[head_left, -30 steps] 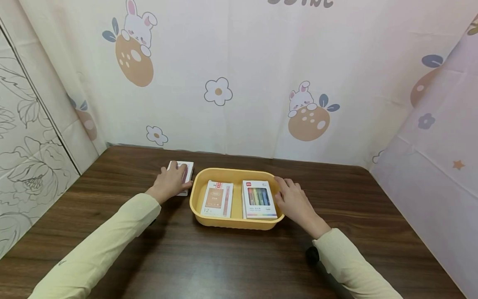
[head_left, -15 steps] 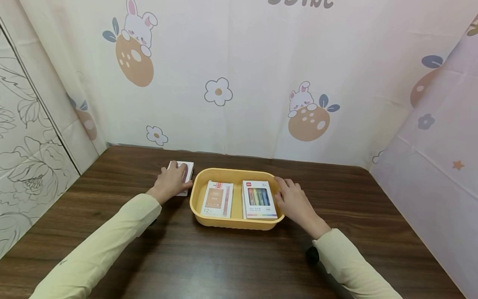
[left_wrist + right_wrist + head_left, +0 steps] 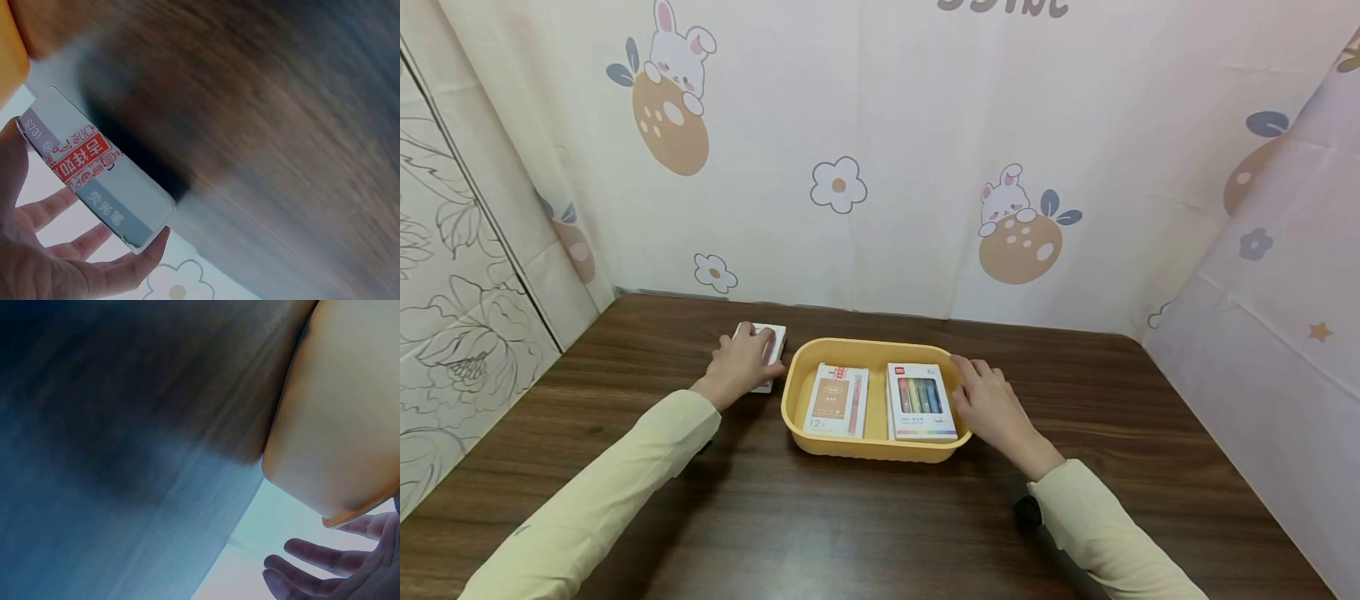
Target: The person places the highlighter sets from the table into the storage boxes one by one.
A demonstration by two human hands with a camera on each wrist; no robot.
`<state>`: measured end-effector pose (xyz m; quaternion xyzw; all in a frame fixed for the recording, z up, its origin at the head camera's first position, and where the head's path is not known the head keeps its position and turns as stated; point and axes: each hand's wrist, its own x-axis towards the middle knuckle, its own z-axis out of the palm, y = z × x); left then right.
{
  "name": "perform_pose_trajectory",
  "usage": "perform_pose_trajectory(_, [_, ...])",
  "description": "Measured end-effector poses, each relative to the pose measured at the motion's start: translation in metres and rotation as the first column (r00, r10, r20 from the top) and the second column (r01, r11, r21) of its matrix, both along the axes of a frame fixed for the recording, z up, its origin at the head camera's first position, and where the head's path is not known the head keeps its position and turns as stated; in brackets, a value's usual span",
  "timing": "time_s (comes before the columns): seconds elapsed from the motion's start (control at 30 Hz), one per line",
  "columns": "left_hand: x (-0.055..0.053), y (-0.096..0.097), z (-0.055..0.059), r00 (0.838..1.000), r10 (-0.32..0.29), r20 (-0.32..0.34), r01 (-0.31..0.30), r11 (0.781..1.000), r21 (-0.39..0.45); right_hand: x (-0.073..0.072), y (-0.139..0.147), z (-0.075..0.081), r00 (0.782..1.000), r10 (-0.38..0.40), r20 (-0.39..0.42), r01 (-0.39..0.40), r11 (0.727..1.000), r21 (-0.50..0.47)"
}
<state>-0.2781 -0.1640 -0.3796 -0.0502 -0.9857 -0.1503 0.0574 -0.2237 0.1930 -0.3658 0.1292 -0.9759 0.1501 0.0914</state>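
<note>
In the head view my left hand (image 3: 739, 365) holds a white box (image 3: 769, 343) just left of the yellow tray. The left wrist view shows this highlighter box (image 3: 97, 169) with a red label on its side, its edges between my thumb and fingers. My right hand (image 3: 997, 408) rests at the right rim of the yellow tray (image 3: 872, 450), its fingers loosely extended. Inside the tray lie a white and brown box (image 3: 835, 402) on the left and a white box of coloured pens (image 3: 921, 402) on the right, near my right thumb.
All of this is on a dark wooden table (image 3: 850, 533). Behind the table hangs a pale curtain (image 3: 910, 125) printed with rabbits and flowers. A second panel with line-drawn flowers (image 3: 460, 350) stands at the left.
My left hand and the highlighter box have shifted very slightly left. My right hand, the tray and the boxes in it look unmoved.
</note>
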Motion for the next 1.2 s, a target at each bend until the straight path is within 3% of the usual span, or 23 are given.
perform_pose_trajectory(0.77, [0.010, -0.006, 0.028, 1.000, -0.003, -0.006, 0.004, 1.000, 0.003, 0.000, 0.001, -0.001, 1.000, -0.001, 0.006, 0.001, 1.000, 0.003])
perform_pose_trajectory(1.2, [0.018, 0.002, 0.042, 0.993, -0.062, -0.100, 0.063, 0.998, 0.006, 0.000, 0.001, -0.001, 1.000, 0.001, 0.003, -0.001, 1.000, 0.001])
